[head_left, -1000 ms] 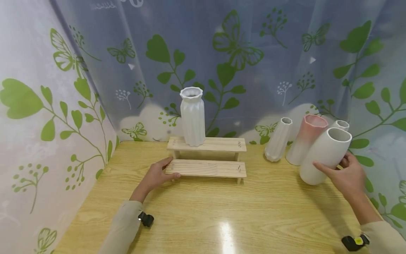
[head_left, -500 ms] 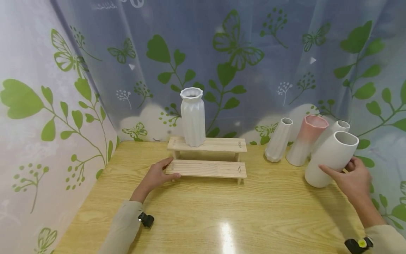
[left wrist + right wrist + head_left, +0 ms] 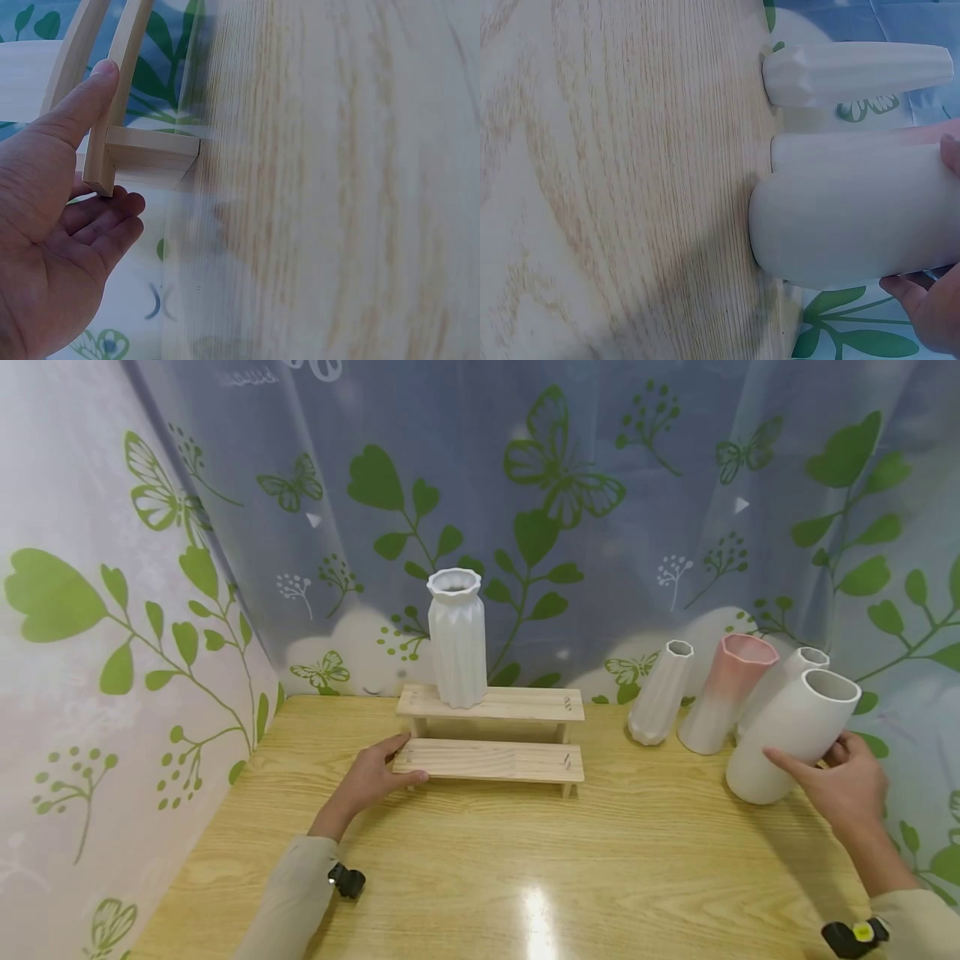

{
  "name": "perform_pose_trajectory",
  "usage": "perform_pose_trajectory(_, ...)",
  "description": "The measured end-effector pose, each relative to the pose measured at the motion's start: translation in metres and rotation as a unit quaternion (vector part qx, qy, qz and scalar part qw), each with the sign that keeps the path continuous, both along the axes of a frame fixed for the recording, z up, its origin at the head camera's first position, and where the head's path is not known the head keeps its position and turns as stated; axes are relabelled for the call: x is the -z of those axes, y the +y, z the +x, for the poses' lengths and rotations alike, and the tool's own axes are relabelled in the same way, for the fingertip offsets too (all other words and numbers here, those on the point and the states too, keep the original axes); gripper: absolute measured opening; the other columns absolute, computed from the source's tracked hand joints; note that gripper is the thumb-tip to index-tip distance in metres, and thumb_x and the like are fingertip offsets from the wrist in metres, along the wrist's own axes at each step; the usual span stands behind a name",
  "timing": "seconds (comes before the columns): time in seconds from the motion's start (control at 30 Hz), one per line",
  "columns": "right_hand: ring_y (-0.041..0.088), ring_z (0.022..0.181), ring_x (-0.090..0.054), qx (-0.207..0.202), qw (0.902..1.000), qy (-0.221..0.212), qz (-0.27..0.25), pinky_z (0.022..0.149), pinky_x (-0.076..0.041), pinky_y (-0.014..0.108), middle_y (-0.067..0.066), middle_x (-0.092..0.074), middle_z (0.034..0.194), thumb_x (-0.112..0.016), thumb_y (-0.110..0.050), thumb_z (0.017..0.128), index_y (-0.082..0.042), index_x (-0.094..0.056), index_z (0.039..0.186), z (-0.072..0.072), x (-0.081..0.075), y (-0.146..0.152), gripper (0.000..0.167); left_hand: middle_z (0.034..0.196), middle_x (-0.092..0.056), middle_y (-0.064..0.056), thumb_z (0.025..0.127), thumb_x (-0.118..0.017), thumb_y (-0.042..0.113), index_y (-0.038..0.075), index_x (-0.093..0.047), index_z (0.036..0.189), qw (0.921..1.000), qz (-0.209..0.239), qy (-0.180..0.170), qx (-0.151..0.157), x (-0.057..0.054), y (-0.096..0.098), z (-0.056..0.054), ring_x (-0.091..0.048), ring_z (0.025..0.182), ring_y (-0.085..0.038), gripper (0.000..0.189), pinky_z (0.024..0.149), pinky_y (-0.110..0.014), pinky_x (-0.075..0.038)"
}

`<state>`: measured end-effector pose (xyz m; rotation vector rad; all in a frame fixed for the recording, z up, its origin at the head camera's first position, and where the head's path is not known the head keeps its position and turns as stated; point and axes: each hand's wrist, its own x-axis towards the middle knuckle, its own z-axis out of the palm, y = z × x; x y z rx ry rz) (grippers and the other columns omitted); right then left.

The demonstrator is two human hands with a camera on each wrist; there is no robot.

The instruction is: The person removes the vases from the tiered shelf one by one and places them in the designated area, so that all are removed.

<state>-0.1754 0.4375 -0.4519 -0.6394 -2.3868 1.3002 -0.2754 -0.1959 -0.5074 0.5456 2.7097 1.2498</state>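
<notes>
At the right of the head view, my right hand holds a smooth white vase, thumb on the near side and fingers round its far right side. The right wrist view has the vase's base right at the tabletop. My left hand grips the left end of the lower step of a two-step wooden display stand. In the left wrist view, the thumb lies along the board while the other fingers curl at its end. A white fluted vase stands on the upper step.
Behind the held vase are a pink-and-white vase and another white vase, partly hidden. A slim ribbed white vase stands to their left. The wood-grain table meets a leaf-and-butterfly patterned curtain at its back edge.
My right hand and the smooth white vase have shifted right and slightly toward me, uncovering more of the vase behind. The left hand keeps its place on the stand.
</notes>
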Motion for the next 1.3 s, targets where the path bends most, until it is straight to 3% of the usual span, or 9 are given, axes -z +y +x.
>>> perform_pose_trajectory(0.2,-0.01,0.095,-0.05,-0.007,0.9999,-0.007,0.01,0.069,-0.044,0.002,-0.003,-0.061,0.122,-0.089,-0.041,0.08,-0.028,-0.049,0.125,0.002,0.0,0.006,0.061,0.161,-0.035,-0.022,0.087,-0.081,0.047,-0.002,-0.035,0.157,1.0,-0.002,-0.004,-0.002,0.001,0.0,0.0,-0.038,0.146,-0.039,0.098,0.116,-0.05,-0.042)
perform_pose_trajectory(0.37,-0.007,0.103,-0.053,-0.023,0.9993,-0.015,0.024,0.069,-0.043,0.001,0.021,-0.053,0.148,-0.086,-0.042,0.083,-0.015,-0.047,0.143,0.001,0.0,0.009,0.077,0.161,-0.035,-0.022,0.086,-0.081,0.047,-0.002,-0.035,0.157,1.0,-0.001,-0.005,-0.005,0.0,0.0,0.001,-0.038,0.147,-0.039,0.098,0.116,-0.05,-0.042)
perform_pose_trajectory(0.47,-0.004,0.11,-0.053,-0.036,0.9989,-0.013,0.027,0.07,-0.042,0.0,0.026,-0.045,0.154,-0.084,-0.041,0.086,-0.008,-0.04,0.155,0.001,0.001,0.01,0.088,0.161,-0.036,-0.023,0.086,-0.082,0.046,-0.003,-0.035,0.157,1.0,0.003,-0.001,-0.004,0.0,0.0,0.001,-0.038,0.146,-0.04,0.098,0.116,-0.051,-0.042)
perform_pose_trajectory(0.77,-0.003,0.114,-0.051,-0.061,0.9973,-0.008,0.04,0.073,-0.04,0.002,0.025,-0.044,0.155,-0.079,-0.039,0.091,-0.01,-0.034,0.16,0.005,0.003,0.011,0.088,0.16,-0.037,-0.024,0.085,-0.081,0.05,-0.004,-0.035,0.157,1.0,0.0,0.006,0.0,0.001,-0.001,-0.003,-0.04,0.145,-0.041,0.1,0.115,-0.051,-0.043)
perform_pose_trajectory(0.9,0.006,0.131,-0.05,-0.063,0.997,-0.019,0.04,0.092,-0.044,0.01,0.02,-0.038,0.16,-0.076,-0.041,0.093,-0.015,-0.029,0.163,0.01,0.002,0.012,0.088,0.16,-0.036,-0.024,0.085,-0.082,0.049,-0.003,-0.036,0.156,1.0,0.002,0.0,-0.001,0.0,-0.001,-0.003,-0.04,0.145,-0.04,0.1,0.115,-0.051,-0.042)
perform_pose_trajectory(1.07,0.021,0.147,-0.041,-0.055,0.9976,-0.023,0.036,0.097,-0.043,0.005,0.017,-0.031,0.164,-0.074,-0.042,0.094,-0.016,-0.022,0.165,0.017,0.0,0.01,0.092,0.16,-0.036,-0.023,0.085,-0.082,0.05,-0.002,-0.036,0.157,1.0,0.002,-0.005,-0.002,0.0,-0.001,-0.003,-0.04,0.145,-0.04,0.1,0.115,-0.051,-0.042)
perform_pose_trajectory(1.13,0.025,0.148,-0.039,-0.046,0.998,-0.027,0.034,0.104,-0.044,0.012,0.016,-0.03,0.164,-0.075,-0.043,0.094,-0.017,-0.021,0.165,0.02,-0.003,0.007,0.093,0.16,-0.036,-0.024,0.085,-0.081,0.051,-0.002,-0.035,0.157,1.0,-0.001,-0.003,-0.002,0.0,-0.001,-0.003,-0.04,0.145,-0.041,0.101,0.115,-0.052,-0.043)
perform_pose_trajectory(1.2,0.028,0.149,-0.038,-0.036,0.998,-0.037,0.037,0.114,-0.045,0.031,0.014,-0.029,0.165,-0.074,-0.047,0.093,-0.019,-0.021,0.165,0.024,-0.006,0.003,0.094,0.16,-0.036,-0.023,0.084,-0.082,0.051,-0.002,-0.036,0.157,1.0,-0.001,-0.006,-0.004,0.0,-0.001,-0.002,-0.04,0.145,-0.041,0.101,0.115,-0.052,-0.043)
perform_pose_trajectory(1.3,0.025,0.147,-0.041,-0.023,0.9976,-0.047,0.046,0.104,-0.052,0.028,0.013,-0.031,0.165,-0.074,-0.05,0.092,-0.02,-0.023,0.165,0.031,-0.012,-0.001,0.094,0.161,-0.036,-0.023,0.085,-0.082,0.05,-0.002,-0.035,0.157,1.0,0.0,-0.006,-0.004,0.0,-0.001,-0.002,-0.039,0.146,-0.04,0.1,0.115,-0.051,-0.042)
